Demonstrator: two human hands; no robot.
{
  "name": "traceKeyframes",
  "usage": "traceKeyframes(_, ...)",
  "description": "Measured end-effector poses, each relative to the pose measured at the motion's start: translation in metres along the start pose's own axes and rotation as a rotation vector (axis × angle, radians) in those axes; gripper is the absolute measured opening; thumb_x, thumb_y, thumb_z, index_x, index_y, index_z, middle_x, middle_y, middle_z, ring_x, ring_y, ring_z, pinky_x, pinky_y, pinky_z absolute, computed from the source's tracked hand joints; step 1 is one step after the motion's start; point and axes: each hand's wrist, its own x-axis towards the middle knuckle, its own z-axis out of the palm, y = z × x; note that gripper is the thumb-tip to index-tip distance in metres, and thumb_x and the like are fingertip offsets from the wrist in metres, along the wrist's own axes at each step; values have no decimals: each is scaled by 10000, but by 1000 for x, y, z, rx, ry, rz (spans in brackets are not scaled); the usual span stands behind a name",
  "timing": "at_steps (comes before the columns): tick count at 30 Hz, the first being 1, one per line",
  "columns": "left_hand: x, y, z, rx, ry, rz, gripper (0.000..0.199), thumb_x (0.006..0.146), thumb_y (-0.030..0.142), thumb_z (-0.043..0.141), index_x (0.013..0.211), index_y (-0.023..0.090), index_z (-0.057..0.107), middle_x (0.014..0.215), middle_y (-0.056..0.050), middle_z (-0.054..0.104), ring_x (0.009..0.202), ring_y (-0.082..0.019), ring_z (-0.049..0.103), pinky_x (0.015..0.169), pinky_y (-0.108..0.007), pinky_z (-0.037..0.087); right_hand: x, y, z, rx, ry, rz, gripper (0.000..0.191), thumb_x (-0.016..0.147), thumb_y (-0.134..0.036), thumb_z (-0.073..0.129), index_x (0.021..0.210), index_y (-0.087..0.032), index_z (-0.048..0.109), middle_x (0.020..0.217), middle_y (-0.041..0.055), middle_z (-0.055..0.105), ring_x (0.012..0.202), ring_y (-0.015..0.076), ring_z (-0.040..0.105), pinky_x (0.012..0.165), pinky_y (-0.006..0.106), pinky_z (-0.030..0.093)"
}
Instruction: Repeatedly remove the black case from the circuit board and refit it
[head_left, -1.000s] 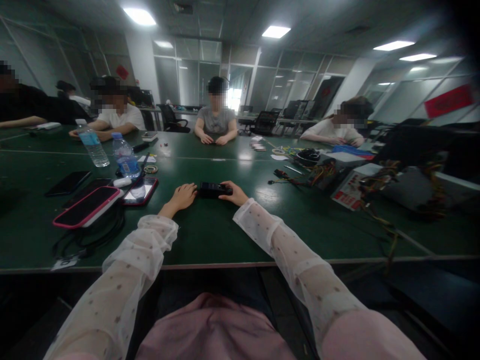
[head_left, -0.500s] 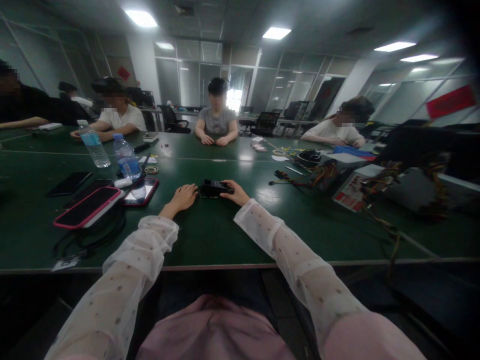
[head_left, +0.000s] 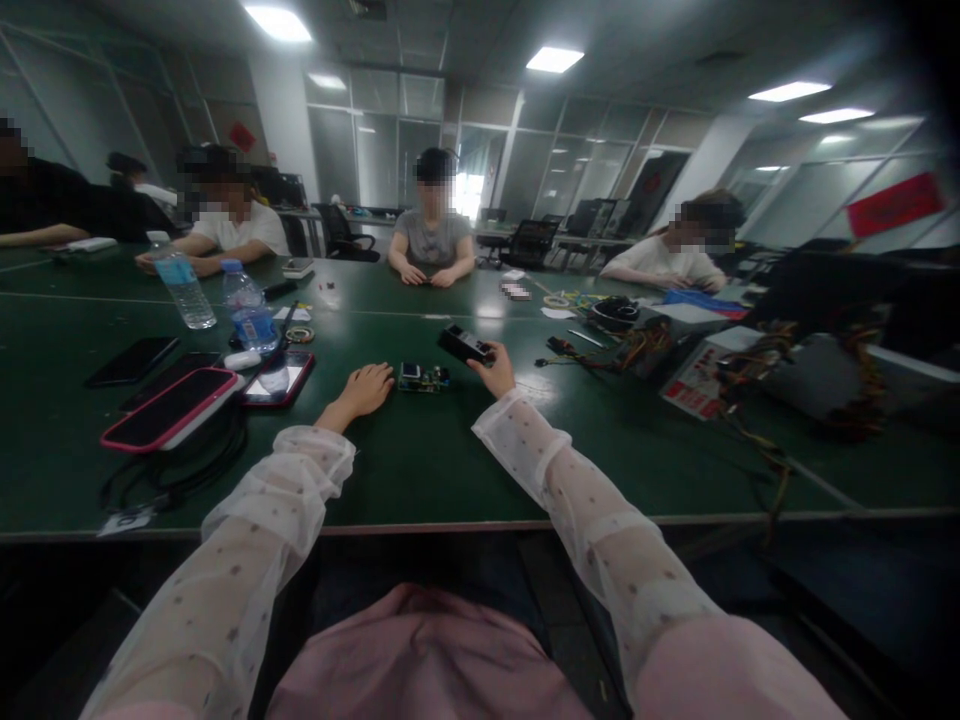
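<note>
Black cover (head_left: 459,343), one: pinched in right hand (head_left: 499,373). Board (head_left: 420,378), one: on table (head_left: 420,470) between hands, long axis side-to-side, nearer left hand (head_left: 367,390), which lies loosely spread, seemingly empty.

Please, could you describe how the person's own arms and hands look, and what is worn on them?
Both arms wear loose, sheer white sleeves scattered with small dark dots, gathered in puffs down the forearm. Further up, toward the shoulders, pink cloth shows. The left hand and the right hand are bare, without gloves. Whether there is any small ring is too blurred to tell.
</note>
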Motion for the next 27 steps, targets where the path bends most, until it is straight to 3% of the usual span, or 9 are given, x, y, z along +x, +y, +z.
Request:
traceKeyframes(5, 0, -1, 1, -14, -5, -1, 502, 1014, 438, 230, 1427, 250, 445, 1537, -55, 395, 1413, -263, 333, 1141, -480, 271, -6, 6, 0, -120, 1, 1, 535, 679, -338, 758, 1151, -230, 534, 1032, 83, 670, 996, 282, 620, 935, 479, 484)
traceKeyframes(9, 1, -2, 2, -2, 9, 9, 500, 1014, 428, 239, 1428, 236, 445, 1536, -63, 394, 1407, -265, 338, 1138, -484, 272, -9, 8, 0, -275, -10, 91, 520, 660, -291, 774, 1121, -228, 542, 1029, 90, 661, 1038, 299, 598, 957, 533, 459)
traceKeyframes(13, 2, -2, 3, 4, 7, 1, 484, 1014, 421, 251, 1421, 255, 455, 1532, -57, 402, 1400, -258, 351, 1137, -473, 276, -11, 11, 1, -329, -36, 83, 528, 659, -271, 777, 1125, -244, 532, 1056, 91, 649, 1069, 314, 569, 958, 567, 440)
traceKeyframes(20, 0, -2, 1, 5, 2, 12, 499, 1014, 423, 233, 1430, 240, 440, 1539, -64, 388, 1412, -253, 335, 1140, -482, 280, -13, 6, 1, -346, -15, 15, 665, 647, -330, 808, 1227, -241, 495, 1126, 120, 613, 1108, 350, 538, 993, 574, 383)
traceKeyframes(27, 1, -2, 1, 5, -2, 12, 499, 1014, 417, 238, 1429, 225, 438, 1540, -67, 387, 1410, -265, 335, 1138, -488, 283, -14, 1, 0, -302, 22, -11, 641, 697, -387, 778, 1248, -240, 485, 1155, 136, 597, 1142, 364, 508, 995, 576, 375)
